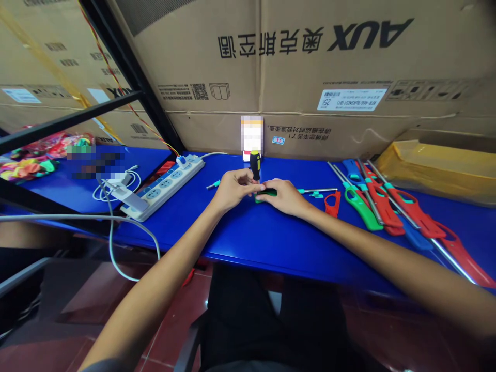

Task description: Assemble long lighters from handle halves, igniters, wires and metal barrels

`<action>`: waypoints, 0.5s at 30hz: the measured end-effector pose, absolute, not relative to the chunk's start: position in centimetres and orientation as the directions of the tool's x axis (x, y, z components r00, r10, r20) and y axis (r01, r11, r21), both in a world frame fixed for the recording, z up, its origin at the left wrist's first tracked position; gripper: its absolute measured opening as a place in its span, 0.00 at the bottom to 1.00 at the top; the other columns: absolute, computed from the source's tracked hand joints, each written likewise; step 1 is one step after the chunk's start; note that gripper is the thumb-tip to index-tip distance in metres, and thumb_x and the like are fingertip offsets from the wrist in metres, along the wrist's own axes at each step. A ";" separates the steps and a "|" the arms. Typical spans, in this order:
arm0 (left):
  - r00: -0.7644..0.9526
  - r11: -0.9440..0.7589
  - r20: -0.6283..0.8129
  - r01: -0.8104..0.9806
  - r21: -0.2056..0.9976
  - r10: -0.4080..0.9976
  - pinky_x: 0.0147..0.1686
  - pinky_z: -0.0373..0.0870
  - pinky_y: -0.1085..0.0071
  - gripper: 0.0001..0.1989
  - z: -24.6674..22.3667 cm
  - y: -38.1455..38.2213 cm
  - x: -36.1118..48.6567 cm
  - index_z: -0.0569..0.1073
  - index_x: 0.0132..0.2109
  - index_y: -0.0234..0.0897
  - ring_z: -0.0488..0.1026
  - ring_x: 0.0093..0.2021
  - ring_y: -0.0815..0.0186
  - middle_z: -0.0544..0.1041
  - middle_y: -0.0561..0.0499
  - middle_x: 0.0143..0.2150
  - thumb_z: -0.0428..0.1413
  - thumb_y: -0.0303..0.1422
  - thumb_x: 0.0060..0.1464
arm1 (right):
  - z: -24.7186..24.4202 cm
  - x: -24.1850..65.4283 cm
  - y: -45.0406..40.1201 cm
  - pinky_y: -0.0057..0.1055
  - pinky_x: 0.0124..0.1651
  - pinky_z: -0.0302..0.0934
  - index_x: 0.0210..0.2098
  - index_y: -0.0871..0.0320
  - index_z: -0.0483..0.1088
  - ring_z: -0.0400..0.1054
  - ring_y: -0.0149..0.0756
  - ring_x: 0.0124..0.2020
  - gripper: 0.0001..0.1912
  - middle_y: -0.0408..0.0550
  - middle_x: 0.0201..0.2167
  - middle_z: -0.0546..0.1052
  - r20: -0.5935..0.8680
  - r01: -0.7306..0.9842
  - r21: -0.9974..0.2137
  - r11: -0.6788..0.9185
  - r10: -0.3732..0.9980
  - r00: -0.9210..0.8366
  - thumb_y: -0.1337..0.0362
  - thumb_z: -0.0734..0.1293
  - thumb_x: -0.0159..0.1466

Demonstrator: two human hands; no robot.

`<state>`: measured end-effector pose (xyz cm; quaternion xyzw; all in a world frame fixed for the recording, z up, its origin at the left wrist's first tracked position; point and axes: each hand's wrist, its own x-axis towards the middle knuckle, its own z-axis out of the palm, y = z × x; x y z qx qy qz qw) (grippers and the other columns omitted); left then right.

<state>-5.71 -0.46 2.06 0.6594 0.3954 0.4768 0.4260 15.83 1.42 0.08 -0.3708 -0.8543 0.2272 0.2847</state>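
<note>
In the head view a screwdriver (254,164) with a black and yellow handle stands upright, its handle on top. My left hand (234,190) is closed around its lower part. My right hand (285,196) is closed on a green plastic lighter part (268,193) just under the screwdriver; fingers cover most of it. The fingertips of both hands meet there, hiding the screwdriver's tip. To the right lie a metal tube (323,190) with a teal end, small teal pieces (316,195) and a red plastic piece (332,204). Another teal-ended rod (213,184) lies behind my left hand.
Several long-nosed lighters, among them a green one (362,209) and a red one (414,206), lie on the blue table (240,237) at right. A power strip (166,183) with cables is at left. A lit phone (251,137) leans on the large carton (290,77).
</note>
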 end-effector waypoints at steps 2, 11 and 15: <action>0.252 -0.337 0.301 0.116 0.934 0.920 0.30 0.74 0.72 0.25 2.1 -0.5 -5.8 0.78 0.34 0.37 0.76 0.28 0.70 0.82 0.52 0.30 0.81 0.48 0.47 | 0.0 15.8 1.3 0.44 0.51 0.73 0.47 0.47 0.89 0.83 0.49 0.47 0.04 0.47 0.44 0.91 0.325 0.518 -0.583 0.626 0.764 -0.557 0.62 0.78 0.74; 0.348 -0.339 0.274 0.140 0.930 0.896 0.33 0.75 0.68 0.18 3.0 -0.7 -7.2 0.88 0.37 0.37 0.75 0.29 0.68 0.83 0.49 0.30 0.75 0.48 0.58 | -0.3 16.0 1.5 0.50 0.59 0.74 0.48 0.45 0.90 0.84 0.50 0.52 0.08 0.47 0.51 0.92 0.348 0.477 -0.584 0.657 0.733 -0.585 0.64 0.77 0.76; 0.280 -0.293 0.257 0.093 0.952 0.925 0.32 0.75 0.70 0.21 2.6 -0.7 -6.6 0.83 0.32 0.36 0.76 0.28 0.69 0.82 0.50 0.29 0.79 0.48 0.51 | -0.3 16.0 1.6 0.49 0.62 0.72 0.50 0.46 0.90 0.82 0.50 0.55 0.09 0.47 0.52 0.91 0.339 0.475 -0.578 0.664 0.725 -0.600 0.65 0.77 0.76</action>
